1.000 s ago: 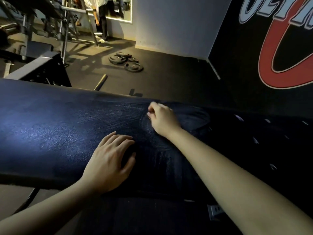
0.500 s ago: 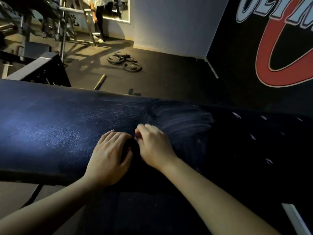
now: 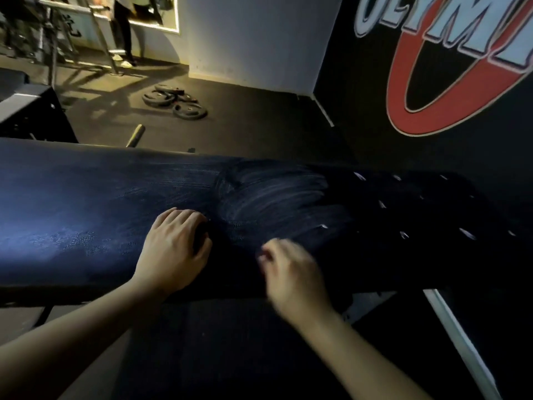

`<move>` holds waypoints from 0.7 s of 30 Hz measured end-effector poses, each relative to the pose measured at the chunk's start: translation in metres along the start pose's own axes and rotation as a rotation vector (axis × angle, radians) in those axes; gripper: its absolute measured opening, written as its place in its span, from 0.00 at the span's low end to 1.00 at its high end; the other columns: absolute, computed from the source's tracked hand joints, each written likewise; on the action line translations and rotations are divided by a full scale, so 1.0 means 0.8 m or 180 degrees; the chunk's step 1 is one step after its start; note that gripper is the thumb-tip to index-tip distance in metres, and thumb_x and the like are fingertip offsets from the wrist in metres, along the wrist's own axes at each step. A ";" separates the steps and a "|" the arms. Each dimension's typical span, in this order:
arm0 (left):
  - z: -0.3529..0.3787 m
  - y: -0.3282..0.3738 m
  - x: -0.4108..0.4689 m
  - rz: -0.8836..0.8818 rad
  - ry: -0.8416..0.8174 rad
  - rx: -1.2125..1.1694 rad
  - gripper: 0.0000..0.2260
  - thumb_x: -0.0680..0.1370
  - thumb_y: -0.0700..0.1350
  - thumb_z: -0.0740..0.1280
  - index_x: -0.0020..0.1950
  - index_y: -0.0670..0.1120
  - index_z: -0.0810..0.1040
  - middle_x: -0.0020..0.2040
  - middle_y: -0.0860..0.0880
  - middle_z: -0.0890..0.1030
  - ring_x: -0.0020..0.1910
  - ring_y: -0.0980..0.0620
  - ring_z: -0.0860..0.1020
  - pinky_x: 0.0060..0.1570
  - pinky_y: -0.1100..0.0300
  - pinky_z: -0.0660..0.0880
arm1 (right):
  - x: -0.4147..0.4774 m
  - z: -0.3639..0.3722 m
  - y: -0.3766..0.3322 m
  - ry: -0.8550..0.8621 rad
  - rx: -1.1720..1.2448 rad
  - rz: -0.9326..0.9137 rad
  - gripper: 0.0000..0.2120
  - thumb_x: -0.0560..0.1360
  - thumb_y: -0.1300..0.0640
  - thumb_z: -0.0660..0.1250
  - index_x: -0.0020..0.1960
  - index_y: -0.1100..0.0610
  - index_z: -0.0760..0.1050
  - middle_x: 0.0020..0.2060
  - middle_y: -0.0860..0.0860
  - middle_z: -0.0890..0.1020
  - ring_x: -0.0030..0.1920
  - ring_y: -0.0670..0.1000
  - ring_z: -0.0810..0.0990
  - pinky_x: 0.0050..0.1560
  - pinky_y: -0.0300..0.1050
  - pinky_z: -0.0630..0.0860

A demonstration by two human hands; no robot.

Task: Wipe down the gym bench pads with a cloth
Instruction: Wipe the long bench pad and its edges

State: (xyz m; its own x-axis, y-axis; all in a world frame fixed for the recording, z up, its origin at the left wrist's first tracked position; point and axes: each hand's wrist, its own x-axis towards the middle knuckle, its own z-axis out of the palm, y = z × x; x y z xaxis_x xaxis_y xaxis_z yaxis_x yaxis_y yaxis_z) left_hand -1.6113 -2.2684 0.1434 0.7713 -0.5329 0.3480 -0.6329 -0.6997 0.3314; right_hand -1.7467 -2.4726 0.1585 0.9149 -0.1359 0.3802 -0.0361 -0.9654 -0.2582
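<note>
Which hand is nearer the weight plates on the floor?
Left. Left hand on the bench pad, in line with the weight plates; right hand further right.

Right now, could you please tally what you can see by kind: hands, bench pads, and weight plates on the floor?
Hands: 2, the left hand and the right hand
Bench pad: 1
Weight plates: 3 that can be told apart; the pile is too dim to show more
Total: 6
</note>
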 end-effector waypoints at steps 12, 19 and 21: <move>0.003 0.032 0.012 0.0554 -0.0279 0.0150 0.15 0.79 0.54 0.64 0.61 0.48 0.81 0.57 0.49 0.81 0.58 0.46 0.79 0.64 0.49 0.72 | -0.004 0.000 -0.021 0.0002 -0.0083 0.0503 0.04 0.76 0.61 0.69 0.50 0.55 0.76 0.45 0.53 0.80 0.46 0.55 0.77 0.44 0.50 0.73; -0.005 0.028 -0.031 0.0794 -0.0297 0.0132 0.26 0.77 0.66 0.60 0.62 0.49 0.82 0.60 0.51 0.81 0.62 0.47 0.78 0.70 0.47 0.70 | 0.015 -0.063 0.087 0.0493 -0.0580 0.2041 0.04 0.77 0.60 0.67 0.52 0.58 0.77 0.47 0.60 0.83 0.48 0.64 0.81 0.44 0.52 0.75; -0.001 0.033 -0.034 0.0736 -0.0355 0.0173 0.30 0.76 0.69 0.59 0.64 0.49 0.82 0.61 0.51 0.81 0.63 0.47 0.78 0.72 0.45 0.68 | 0.005 -0.027 0.012 0.0114 -0.0146 0.1325 0.03 0.77 0.60 0.68 0.49 0.57 0.76 0.44 0.57 0.82 0.45 0.60 0.80 0.43 0.52 0.74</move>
State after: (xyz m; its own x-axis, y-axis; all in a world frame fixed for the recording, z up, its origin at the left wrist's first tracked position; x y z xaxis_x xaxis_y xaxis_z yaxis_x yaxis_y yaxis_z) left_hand -1.6489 -2.2724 0.1435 0.6110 -0.7287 0.3092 -0.7911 -0.5760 0.2057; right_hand -1.7520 -2.4872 0.1766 0.8038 -0.5234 0.2827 -0.4183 -0.8353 -0.3569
